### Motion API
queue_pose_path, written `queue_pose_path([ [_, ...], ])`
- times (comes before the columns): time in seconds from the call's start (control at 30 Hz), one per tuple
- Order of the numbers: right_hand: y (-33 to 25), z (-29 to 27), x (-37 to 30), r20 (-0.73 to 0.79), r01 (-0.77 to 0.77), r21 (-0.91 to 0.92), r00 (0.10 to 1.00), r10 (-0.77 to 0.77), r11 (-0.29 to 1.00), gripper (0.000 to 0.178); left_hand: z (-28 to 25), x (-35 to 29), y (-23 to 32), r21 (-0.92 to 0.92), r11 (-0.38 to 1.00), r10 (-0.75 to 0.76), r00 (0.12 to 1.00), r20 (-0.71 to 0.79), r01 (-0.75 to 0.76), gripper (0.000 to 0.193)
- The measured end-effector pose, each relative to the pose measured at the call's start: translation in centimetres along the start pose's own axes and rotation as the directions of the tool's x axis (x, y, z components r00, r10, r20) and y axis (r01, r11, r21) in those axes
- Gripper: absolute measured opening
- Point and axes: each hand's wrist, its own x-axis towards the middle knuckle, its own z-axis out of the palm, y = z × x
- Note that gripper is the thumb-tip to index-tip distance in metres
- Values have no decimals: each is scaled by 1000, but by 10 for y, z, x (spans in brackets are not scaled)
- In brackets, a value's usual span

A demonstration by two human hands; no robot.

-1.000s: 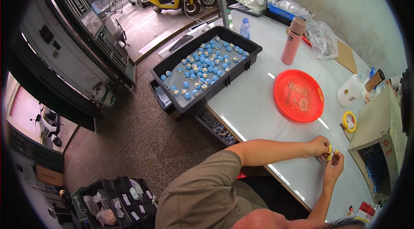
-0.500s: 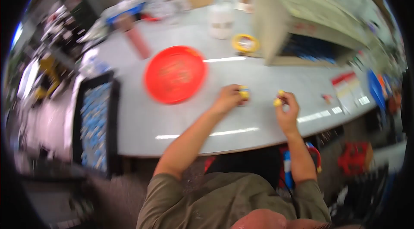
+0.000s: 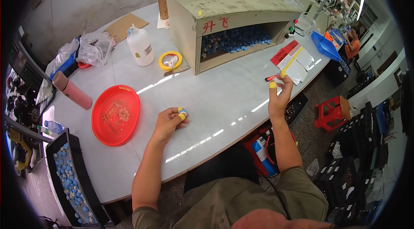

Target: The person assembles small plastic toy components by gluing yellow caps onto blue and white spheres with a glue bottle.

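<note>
Comparing with half a second ago: hands that sat close together near the desk edge are now well apart, and the view is sharp instead of blurred. Right hand (image 3: 278, 97) has lifted off toward the right, forearm raised from the near edge, fingers up, thumb and forefinger with yellow fingertip covers (image 3: 273, 85) pinched on a thin red pen-like stick (image 3: 272, 77); grip clenched on it, just near the red-and-white papers (image 3: 292, 59). Left hand (image 3: 169, 121) stays on the desk (image 3: 224, 95), forearm stretched from the near left, fingers curled; grip grasping a small blue-and-white piece (image 3: 183, 112) between yellow-covered fingertips, so the piece sits near desk centre, right of the red round tray (image 3: 115, 115).

A second ago the view faced the black crate of blue pieces (image 3: 71, 177) and a scooter outside; now that crate is at the near left corner. Far side: open-fronted beige box (image 3: 235, 22) with blue pieces inside, yellow tape roll (image 3: 170, 61) and white bottle (image 3: 140, 46) to its left, pink flask (image 3: 72, 90) far left. Red stool (image 3: 330, 110) on the floor at right.
</note>
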Motion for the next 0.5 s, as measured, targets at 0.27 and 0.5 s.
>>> queue_pose_path([
  [0.27,-13,61,-60,511,9,56,859,-36,998,32,7,5,-12,728,602,491,871,-14,-327,30],
  [0.5,-44,49,-49,528,-84,134,849,1,987,29,2,-2,-9,932,295,600,800,-11,-209,36],
])
